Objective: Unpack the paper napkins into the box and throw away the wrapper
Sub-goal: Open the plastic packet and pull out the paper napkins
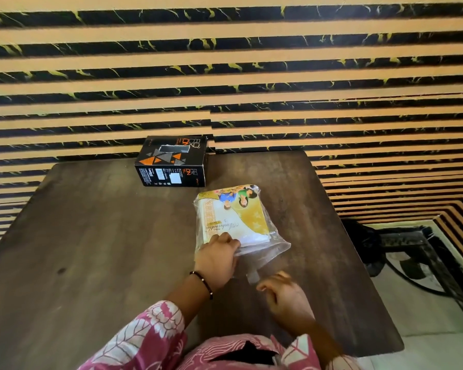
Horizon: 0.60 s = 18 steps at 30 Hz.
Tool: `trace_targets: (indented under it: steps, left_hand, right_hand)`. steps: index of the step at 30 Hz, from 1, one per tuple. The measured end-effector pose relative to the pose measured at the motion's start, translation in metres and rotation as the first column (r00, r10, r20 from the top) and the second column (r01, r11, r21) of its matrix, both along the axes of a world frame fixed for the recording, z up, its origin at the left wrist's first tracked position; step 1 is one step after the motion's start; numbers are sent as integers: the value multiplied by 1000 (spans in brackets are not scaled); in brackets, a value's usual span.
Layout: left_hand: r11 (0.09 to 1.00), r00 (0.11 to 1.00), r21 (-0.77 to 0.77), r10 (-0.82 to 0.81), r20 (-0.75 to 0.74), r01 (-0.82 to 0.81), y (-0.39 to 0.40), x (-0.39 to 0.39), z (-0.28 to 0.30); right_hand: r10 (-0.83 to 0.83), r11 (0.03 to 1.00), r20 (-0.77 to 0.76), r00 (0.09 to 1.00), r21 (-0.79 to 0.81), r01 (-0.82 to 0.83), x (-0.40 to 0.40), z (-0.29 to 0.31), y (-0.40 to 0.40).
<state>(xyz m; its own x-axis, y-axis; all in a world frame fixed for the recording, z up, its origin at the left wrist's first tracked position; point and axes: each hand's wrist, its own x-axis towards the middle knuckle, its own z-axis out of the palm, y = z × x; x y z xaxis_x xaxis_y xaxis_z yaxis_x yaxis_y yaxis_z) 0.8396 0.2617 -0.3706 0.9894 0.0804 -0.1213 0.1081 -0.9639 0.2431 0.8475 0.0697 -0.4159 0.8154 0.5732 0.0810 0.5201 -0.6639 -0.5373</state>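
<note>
A pack of paper napkins (233, 214) in a clear plastic wrapper (267, 249) with a yellow and white printed label lies on the dark wooden table (91, 236), right of centre. My left hand (218, 259) reaches into the wrapper's near open end, fingers on the napkin stack. My right hand (284, 295) pinches the loose near corner of the wrapper; it is blurred. A black box (171, 161) with orange and grey triangles and a slot on top stands at the table's far edge, just beyond the pack.
A wall of orange and black marbled stripes rises right behind the table. A black floor fan (401, 257) stands on the floor to the right of the table.
</note>
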Motion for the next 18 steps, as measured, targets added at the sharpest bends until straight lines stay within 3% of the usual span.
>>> trace_targets:
  steps: [5, 8, 12, 14, 16, 17, 18]
  left_hand:
    - [995, 997, -93, 34, 65, -28, -5, 2, 1]
    - [982, 994, -185, 60, 92, -42, -3, 0, 5]
    - [956, 977, -284, 126, 173, -73, 1, 0, 17]
    - [945, 968, -317, 144, 203, -74, 1, 1, 22]
    - [935, 965, -347, 152, 214, -70, 0, 1, 24]
    - [929, 964, -363, 155, 216, -68, -1, 2, 26]
    - [924, 963, -378, 158, 219, -65, -2, 2, 27]
  right_hand:
    - [-80, 970, 135, 988, 238, 46, 3, 28, 9]
    - [-20, 988, 173, 985, 155, -7, 12, 38, 24]
    - [124, 986, 10, 992, -118, -122, 15, 40, 46]
    - [123, 976, -106, 987, -169, -140, 14, 39, 56]
    - [-3, 999, -331, 944, -46, -13, 13, 36, 66]
    - [-92, 991, -487, 869, 44, 130, 14, 33, 71]
    - [-157, 934, -667, 729, 139, 329, 15, 33, 75]
